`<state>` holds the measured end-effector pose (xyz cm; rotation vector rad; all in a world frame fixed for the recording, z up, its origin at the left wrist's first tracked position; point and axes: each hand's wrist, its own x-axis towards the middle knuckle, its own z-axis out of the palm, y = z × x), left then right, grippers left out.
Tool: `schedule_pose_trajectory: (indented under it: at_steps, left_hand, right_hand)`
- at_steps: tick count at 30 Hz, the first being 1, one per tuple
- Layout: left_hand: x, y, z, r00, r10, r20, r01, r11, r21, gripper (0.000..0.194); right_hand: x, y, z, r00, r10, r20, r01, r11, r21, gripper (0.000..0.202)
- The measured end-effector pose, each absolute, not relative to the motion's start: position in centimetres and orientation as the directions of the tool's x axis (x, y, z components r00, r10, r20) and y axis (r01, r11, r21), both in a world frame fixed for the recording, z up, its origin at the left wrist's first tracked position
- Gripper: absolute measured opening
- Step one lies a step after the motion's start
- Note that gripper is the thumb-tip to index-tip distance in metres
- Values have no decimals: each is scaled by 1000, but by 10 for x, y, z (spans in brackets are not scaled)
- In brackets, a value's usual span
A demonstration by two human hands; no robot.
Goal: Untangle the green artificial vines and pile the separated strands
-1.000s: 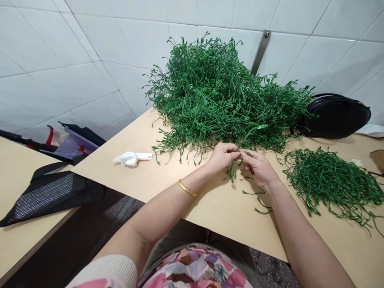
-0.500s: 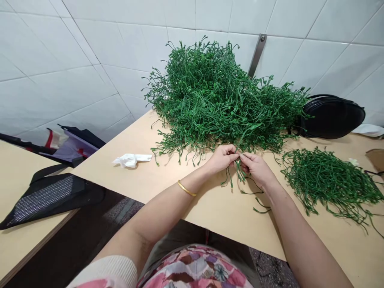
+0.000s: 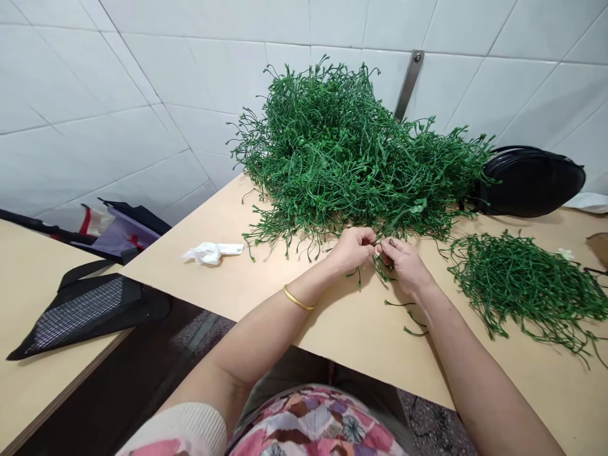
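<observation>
An artificial green sprig [image 3: 382, 272] is pinched by the left hand [image 3: 354, 249] and right hand [image 3: 405, 263], just before the larger stem pile [image 3: 327, 145]; its long axis is slanted, visible ends pointed toward the near table edge [image 3: 351, 362], slightly rightward.

"What's hidden?"
"The upper ends of thin, wiry green stems [image 3: 380, 269], behind the bare left hand's [image 3: 354, 249] and right hand's [image 3: 401, 261] fingers."
"Cut off?"
"The flat brown piece [image 3: 600, 247], far right; material unclear."

ahead: blocked by large green heap [image 3: 332, 152] | right: smaller green pile [image 3: 527, 285] | left: bare tabletop [image 3: 261, 285] up to white tissue [image 3: 208, 254]
</observation>
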<state>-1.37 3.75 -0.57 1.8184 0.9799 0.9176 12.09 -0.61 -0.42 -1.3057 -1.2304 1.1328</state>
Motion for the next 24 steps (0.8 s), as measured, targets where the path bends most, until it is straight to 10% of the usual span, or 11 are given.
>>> schedule_pose_trajectory:
  at_steps: [5, 10, 16, 24]
  left_hand:
    - [-14, 39, -5, 416, 877, 241, 399, -414, 818, 11]
    - [-11, 47, -15, 350, 889, 295, 540, -449, 712, 13]
    - [-19, 56, -19, 231, 947, 223, 371, -298, 880, 12]
    - [-20, 45, 1, 308, 951, 17, -85, 10, 996, 20]
  right_hand:
    - [117, -4, -5, 36, 998, -58, 266, -65, -962, 26]
    - [107, -17, 9, -22, 984, 174, 782, 125, -611, 20]
    - [113, -57, 45, -10, 949, 315, 757, 213, -617, 29]
    - [234, -83, 70, 396, 766, 505, 901, -431, -53, 41]
